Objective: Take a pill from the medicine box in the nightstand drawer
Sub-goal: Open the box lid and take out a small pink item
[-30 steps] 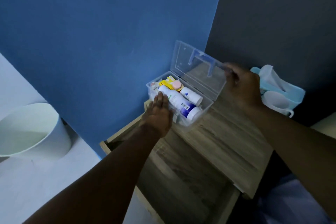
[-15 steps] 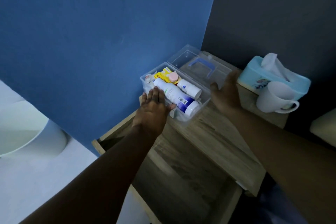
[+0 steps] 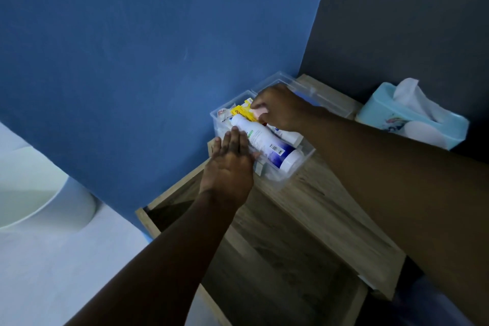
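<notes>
On the nightstand point(image 3: 312, 201) by the blue wall, the open box point(image 3: 288, 178) sits under both hands: left hand point(image 3: 230, 167) flat against its side, right hand point(image 3: 283, 108) pinching a pink item point(image 3: 258, 114) inside.

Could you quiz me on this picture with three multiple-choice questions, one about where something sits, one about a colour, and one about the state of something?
1. Where does the clear medicine box sit?
A. inside the open drawer
B. on top of the nightstand
C. on the floor

2. What colour is the tissue box?
A. red
B. black
C. light blue

3. What state is the medicine box's lid in?
A. folded back open
C. taken off and lying in the drawer
B. shut and latched

Answers:
1. B: it rests on the wooden top, above the pulled-out drawer.
2. C: its sides are pale blue, with white tissue sticking out.
3. A: the lid lies flat behind the box while the right hand reaches in and the left hand rests on the near edge.
</notes>
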`<state>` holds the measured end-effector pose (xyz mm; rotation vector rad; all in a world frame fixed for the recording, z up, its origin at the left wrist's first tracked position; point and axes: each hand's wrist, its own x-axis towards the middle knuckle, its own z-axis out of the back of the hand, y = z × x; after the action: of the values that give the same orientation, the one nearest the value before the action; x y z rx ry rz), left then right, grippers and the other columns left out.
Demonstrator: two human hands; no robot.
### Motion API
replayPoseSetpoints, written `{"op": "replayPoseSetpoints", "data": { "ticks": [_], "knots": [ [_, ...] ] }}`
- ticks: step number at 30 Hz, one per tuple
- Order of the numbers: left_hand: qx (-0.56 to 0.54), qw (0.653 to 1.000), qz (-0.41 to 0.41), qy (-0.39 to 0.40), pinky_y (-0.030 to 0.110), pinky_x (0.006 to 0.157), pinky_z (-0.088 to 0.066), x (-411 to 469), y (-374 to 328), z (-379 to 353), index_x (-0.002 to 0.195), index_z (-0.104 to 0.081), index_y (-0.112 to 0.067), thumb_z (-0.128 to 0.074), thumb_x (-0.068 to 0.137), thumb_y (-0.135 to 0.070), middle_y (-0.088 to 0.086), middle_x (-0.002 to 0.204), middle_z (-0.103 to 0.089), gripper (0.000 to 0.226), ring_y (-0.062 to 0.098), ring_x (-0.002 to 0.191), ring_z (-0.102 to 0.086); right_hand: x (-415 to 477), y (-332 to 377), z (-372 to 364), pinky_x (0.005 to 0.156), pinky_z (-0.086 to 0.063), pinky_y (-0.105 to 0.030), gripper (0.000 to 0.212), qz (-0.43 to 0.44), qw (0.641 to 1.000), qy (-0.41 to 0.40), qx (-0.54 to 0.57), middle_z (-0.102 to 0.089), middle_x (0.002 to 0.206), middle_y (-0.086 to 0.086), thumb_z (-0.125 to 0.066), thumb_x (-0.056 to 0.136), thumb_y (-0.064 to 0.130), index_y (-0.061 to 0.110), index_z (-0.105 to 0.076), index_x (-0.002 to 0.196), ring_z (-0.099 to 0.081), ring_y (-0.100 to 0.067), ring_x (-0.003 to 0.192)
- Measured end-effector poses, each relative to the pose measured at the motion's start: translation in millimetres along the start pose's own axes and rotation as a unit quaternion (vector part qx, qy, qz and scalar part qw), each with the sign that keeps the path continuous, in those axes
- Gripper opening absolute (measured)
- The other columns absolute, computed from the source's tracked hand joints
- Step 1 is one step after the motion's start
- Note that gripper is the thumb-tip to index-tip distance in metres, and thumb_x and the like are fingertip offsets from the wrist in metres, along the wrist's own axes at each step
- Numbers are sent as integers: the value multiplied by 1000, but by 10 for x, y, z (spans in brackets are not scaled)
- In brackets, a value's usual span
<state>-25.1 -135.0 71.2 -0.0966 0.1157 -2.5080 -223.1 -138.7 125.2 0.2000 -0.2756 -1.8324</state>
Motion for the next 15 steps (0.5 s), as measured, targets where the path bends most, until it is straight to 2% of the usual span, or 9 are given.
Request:
{"op": "replayPoseSetpoints", "data": {
  "ticks": [5,10,15],
  "knots": [
    [-13,1000,2,-6,39,118,5,9,13,-37,152,-1,-6,-12,101,-37,16,162,3,62,29,150,0,35,-54,-40,99,-51,-39,37,1,1000,-22,22,-65,125,-12,-72,83,10,17,-70,119,-64,-26,110],
    [-35,999,18,19,38,118,7,0,-21,32,153,0,-7,-14,102,-35,14,162,6,60,27,150,3,-205,101,129,88,-54,-37,30,38,991,-113,59,-74,109,-11,-72,81,15,7,-74,110,-67,-25,99],
    [-92,995,35,28,41,121,-11,-51,-60,301,153,-11,-8,-25,102,-28,12,163,-6,57,30,150,-8,-715,340,548,84,-54,-33,30,45,987,-127,92,-71,97,-10,-76,77,17,8,-77,106,-68,-21,86]
  ]
}}
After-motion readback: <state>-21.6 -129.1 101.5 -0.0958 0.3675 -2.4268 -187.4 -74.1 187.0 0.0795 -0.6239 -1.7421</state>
